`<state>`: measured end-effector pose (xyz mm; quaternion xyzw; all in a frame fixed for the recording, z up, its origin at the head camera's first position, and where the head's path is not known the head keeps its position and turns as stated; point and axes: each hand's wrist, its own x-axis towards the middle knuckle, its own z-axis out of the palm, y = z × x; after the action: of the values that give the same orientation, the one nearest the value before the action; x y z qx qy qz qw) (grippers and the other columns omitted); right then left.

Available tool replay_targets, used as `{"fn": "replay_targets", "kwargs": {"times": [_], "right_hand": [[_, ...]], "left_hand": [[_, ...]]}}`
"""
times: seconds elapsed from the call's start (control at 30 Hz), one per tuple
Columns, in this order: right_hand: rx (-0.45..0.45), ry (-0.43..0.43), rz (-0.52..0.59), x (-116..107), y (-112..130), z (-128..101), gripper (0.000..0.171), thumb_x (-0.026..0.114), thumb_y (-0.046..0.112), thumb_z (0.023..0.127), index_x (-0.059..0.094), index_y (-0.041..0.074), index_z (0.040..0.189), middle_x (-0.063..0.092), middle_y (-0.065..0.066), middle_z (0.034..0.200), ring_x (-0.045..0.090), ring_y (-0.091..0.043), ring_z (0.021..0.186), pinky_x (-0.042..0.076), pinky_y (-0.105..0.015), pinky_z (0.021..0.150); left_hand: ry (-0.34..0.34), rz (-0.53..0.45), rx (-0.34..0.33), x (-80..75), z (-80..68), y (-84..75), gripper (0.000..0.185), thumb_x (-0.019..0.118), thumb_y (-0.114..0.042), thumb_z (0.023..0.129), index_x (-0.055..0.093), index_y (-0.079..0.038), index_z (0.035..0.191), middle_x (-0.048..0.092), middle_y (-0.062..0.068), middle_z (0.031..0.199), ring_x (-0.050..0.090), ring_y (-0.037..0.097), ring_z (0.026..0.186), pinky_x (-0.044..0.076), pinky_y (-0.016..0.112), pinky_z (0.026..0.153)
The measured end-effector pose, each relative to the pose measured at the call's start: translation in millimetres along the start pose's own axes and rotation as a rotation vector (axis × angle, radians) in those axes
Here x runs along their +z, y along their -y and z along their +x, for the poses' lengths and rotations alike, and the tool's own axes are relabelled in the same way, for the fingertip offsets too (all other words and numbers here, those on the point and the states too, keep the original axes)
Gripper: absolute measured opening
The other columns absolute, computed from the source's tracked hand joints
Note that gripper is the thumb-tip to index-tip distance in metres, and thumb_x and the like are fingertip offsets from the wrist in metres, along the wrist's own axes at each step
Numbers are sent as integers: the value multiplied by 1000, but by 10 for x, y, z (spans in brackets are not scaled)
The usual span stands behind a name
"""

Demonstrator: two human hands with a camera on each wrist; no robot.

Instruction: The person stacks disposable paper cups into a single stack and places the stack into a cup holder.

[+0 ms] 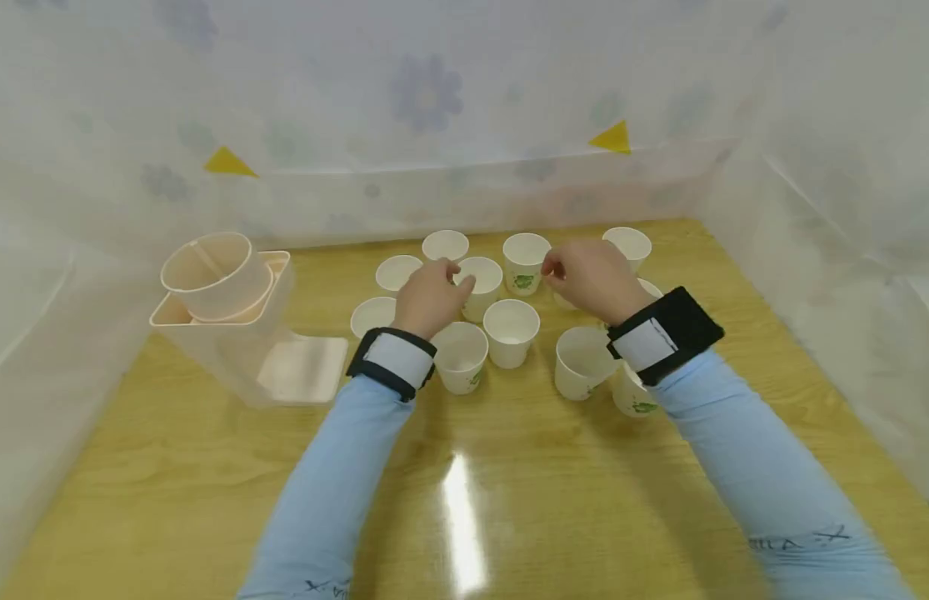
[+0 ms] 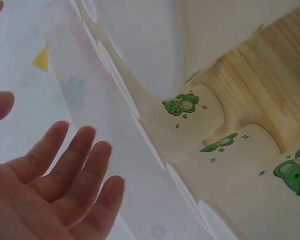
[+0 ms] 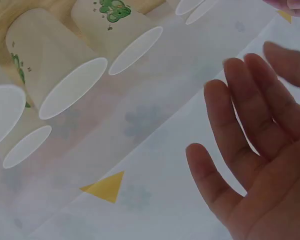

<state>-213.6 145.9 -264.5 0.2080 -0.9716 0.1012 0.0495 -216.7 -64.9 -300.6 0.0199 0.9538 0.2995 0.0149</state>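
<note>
**Lot of white cups [image 1: 511, 346], standing mouth up in a loose group; none held**

Sheet [image 1: 322, 92], pale, flower-printed. Fills the top of the frame and both sides; presumably hung to screen off the work area.

Tabletop [image 1: 172, 483], wood-grained. Spans the centre and bottom of the frame; carries all items below.

Sleeves [image 1: 337, 475], light blue, pair. Rise from the bottom edge, passing the nearer cups, which lets the hands reach over the middle of the group.

Stand [image 1: 224, 354], cream. Left of frame; its flat foot [image 1: 310, 371] extends rightward, likely for steadiness.

Tub [image 1: 224, 287], round, cream. Seated in the stand's open top, which appears to keep it upright.

Hands, two. Left hand [image 1: 432, 298], centre of frame, beside a back-row cup: fingers relaxed and parted, gripping nothing. Right hand [image 1: 593, 277], right of centre: fingers loosely bent, likewise free. Both wrist views show the fingers apart from the cups.

Cups, about a dozen, centre to right of centre. Rims wider than bases, so neighbouring rims crowd while the feet sit apart; some hidden by the hands.

Wristbands [image 1: 392, 358], black and white, pair. Presumably hold the wrist cameras.

Triangles [image 1: 230, 162], yellow, on the sheet, upper left and upper right.

Green animal prints [image 2: 182, 103], on the cups' sides.
</note>
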Motion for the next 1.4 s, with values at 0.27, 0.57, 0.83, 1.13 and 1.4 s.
{"fn": "replay_targets", "kwargs": {"times": [0.27,0.57,0.83,1.13,1.4], "right_hand": [[-155,237,-95,82,-107,-390,52,66,43,82,63,2,112,66,-15,108,62,-32,97,50,-45,82],[-113,355,-210,148,-90,-576,70,69,52,73,57,4,122,60,-16,117,55,-34,107,46,-48,82],[-88,415,-197,175,-28,-657,70,74,47,68,56,5,122,59,-15,122,56,-33,109,46,-49,83],[-105,454,-217,180,18,-640,65,76,42,68,59,4,118,63,-13,112,62,-27,93,49,-44,75],[-103,428,-207,53,88,-674,64,74,41,71,57,4,121,62,-14,118,60,-33,101,47,-47,83]], "left_hand": [[119,295,133,77,-431,48,68,57,-58,82,57,0,119,62,16,115,60,31,102,53,42,78],[116,395,218,252,-681,106,75,71,-53,72,53,0,121,59,18,118,53,33,112,46,46,90],[108,259,232,310,-889,205,64,74,-39,73,54,0,120,58,17,114,52,33,109,46,44,89],[176,142,268,305,-1079,177,75,77,-33,72,46,4,130,52,20,123,46,34,115,46,43,94],[227,1,316,362,-1093,219,68,78,-26,70,49,0,126,52,20,115,49,33,106,47,43,89]]}}
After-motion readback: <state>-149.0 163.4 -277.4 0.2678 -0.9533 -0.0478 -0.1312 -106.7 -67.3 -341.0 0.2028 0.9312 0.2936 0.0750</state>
